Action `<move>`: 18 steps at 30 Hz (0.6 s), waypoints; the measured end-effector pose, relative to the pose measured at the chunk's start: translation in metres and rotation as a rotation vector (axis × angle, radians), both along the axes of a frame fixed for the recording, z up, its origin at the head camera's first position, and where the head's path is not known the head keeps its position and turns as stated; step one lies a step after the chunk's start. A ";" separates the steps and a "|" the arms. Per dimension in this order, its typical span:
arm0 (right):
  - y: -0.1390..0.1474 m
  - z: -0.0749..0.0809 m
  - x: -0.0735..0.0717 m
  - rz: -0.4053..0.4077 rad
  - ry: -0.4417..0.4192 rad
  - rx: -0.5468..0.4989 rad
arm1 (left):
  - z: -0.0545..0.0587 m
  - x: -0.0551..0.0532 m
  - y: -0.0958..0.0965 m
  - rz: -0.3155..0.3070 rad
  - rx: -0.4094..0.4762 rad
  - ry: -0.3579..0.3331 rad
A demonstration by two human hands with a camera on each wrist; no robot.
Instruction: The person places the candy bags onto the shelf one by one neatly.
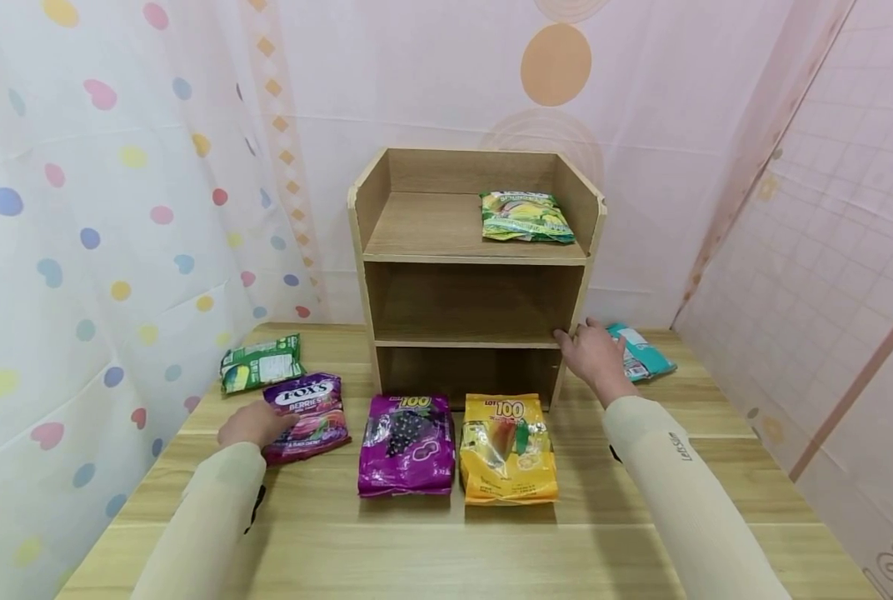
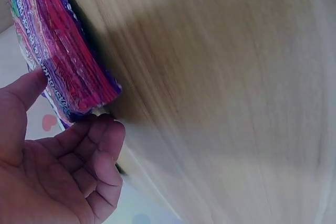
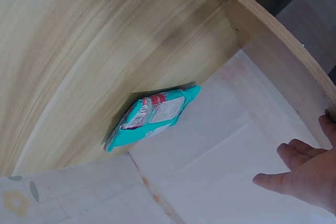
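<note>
My left hand point(image 1: 251, 423) is at the near-left edge of a purple Fox's Berries candy bag point(image 1: 315, 404) lying on the table. In the left wrist view the thumb presses the bag's printed face and the curled fingers point(image 2: 107, 135) sit at its end edge, pinching it. At the right side of a small wooden shelf point(image 1: 424, 225), my right hand point(image 1: 596, 358) touches the front edge of the side panel, its other fingers spread and holding nothing. Behind that hand lies a teal bag point(image 3: 157, 116), partly covered by it in the head view.
A purple grape candy bag point(image 1: 406, 446) and a yellow mango one point(image 1: 508, 450) lie before the shelf. On its top level, a green-yellow Fox's bag point(image 1: 526, 218) sits to the right. A green bag point(image 1: 262, 364) lies at the table's left, near the patterned curtain point(image 1: 117, 208).
</note>
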State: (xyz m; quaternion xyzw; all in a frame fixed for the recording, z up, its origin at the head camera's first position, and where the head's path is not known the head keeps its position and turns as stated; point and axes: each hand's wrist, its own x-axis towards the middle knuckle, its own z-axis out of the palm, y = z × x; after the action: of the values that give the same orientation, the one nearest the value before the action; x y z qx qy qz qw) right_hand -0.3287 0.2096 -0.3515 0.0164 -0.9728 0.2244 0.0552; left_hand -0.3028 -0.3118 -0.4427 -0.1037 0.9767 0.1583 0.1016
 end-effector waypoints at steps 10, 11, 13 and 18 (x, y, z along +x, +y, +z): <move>-0.001 -0.001 0.000 -0.006 -0.005 -0.004 | 0.001 -0.002 0.002 0.028 0.073 0.011; -0.001 -0.001 0.000 -0.007 -0.003 -0.004 | 0.000 -0.003 0.002 0.041 0.091 0.008; -0.001 -0.001 0.000 -0.008 -0.001 -0.007 | 0.002 -0.003 0.002 0.064 0.139 -0.002; -0.001 -0.001 0.000 -0.007 0.002 -0.015 | 0.009 -0.002 0.004 0.132 0.281 -0.019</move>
State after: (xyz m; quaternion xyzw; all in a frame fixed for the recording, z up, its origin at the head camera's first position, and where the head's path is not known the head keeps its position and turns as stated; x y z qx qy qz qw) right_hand -0.3286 0.2087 -0.3529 0.0127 -0.9711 0.2314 0.0572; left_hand -0.3047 -0.3082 -0.4337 -0.1541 0.9350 0.2986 0.1135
